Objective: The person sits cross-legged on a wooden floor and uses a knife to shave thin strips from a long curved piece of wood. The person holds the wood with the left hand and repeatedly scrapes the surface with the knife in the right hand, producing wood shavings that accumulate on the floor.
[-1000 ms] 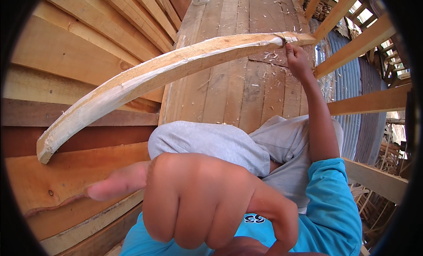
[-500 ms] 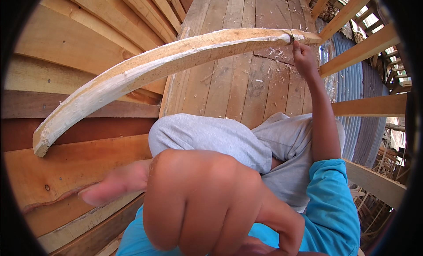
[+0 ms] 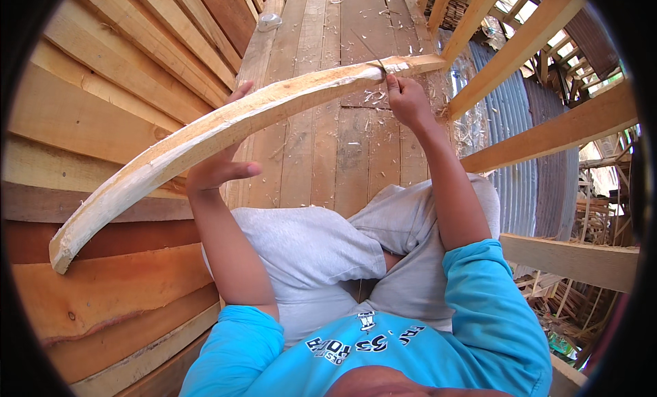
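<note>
Left fingers (image 3: 239,92) have moved behind one curved timber (image 3: 205,134)

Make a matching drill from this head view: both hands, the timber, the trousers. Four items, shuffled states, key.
Things:
1. left hand
2. right hand
3. curved timber
4. trousers

States:
A. light grey, on folded legs
B. open, partly hidden behind the wood
C. bowed, whitish along one face
D. closed on a thin dark tool

Pairs: 1-B; 2-D; 3-C; 4-A
</note>
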A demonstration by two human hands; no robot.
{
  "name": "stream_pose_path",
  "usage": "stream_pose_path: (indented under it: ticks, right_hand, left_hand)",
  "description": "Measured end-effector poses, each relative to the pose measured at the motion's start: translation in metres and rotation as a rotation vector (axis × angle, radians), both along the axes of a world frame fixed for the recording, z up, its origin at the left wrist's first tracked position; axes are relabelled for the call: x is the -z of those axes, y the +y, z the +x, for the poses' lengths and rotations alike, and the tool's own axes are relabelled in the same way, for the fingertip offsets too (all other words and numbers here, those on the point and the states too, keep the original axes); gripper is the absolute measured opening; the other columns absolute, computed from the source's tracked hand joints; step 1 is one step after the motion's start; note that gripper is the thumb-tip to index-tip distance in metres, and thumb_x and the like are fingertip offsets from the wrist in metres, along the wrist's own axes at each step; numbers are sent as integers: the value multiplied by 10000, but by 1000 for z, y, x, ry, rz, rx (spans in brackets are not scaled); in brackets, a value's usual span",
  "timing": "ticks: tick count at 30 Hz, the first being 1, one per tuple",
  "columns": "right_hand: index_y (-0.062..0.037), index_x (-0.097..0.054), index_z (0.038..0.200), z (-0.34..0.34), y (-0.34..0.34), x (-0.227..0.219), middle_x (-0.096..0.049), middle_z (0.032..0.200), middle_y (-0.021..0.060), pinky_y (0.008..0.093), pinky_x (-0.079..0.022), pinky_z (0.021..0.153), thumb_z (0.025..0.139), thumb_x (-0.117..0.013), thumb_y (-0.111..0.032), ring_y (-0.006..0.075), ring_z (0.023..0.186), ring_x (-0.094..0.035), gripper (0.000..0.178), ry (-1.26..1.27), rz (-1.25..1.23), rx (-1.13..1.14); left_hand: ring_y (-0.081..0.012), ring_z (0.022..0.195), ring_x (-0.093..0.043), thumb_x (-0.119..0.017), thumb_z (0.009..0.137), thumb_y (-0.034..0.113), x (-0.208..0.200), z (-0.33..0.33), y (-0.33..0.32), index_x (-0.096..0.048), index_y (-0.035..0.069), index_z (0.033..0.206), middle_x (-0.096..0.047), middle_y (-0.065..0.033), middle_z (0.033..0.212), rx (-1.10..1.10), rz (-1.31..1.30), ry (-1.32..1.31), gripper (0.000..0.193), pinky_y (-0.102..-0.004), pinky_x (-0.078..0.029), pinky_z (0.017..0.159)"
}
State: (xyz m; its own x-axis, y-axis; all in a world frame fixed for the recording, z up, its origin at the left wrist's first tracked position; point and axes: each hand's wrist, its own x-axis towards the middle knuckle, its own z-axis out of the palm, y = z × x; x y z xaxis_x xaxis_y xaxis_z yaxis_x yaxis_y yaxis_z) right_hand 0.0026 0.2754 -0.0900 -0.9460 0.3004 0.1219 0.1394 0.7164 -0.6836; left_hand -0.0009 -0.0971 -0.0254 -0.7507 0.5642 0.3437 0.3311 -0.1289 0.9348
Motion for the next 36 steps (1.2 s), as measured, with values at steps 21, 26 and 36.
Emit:
stream_pose_path:
  ticks: [21, 26, 36]
  right_hand:
    - [-46, -715, 832, 15, -21, -24, -698, 806, 213, 534, -530, 713, 979, -485, -393, 427, 805, -680, 442, 22, 211, 95]
    - [-41, -717, 866, 13, -18, -18, -701, 825, 215, 527, -528, 739, 988, -470, -408, 429, 831, -679, 458, -9, 234, 115]
    - [38, -658, 780, 37, -41, -38, -638, 786, 287, 527, -471, 688, 1005, -500, -358, 479, 783, -629, 481, -36, 31, 97]
  left_hand:
    - [-129, 861, -469, -662, 695, 122, -25, 12, 46, -448, 207, 856, -464, 47, 799, -108, 802, -29, 281, -362, -337, 1004]
    - [-137, 860, -465, -646, 694, 94, -27, 13, 47, -434, 196, 854, -454, 35, 800, -140, 802, -29, 285, -381, -332, 1006]
    - [-133, 818, -460, -644, 672, 127, -22, 4, 47, -422, 189, 833, -456, 31, 769, -18, 849, 37, 281, -358, -348, 951]
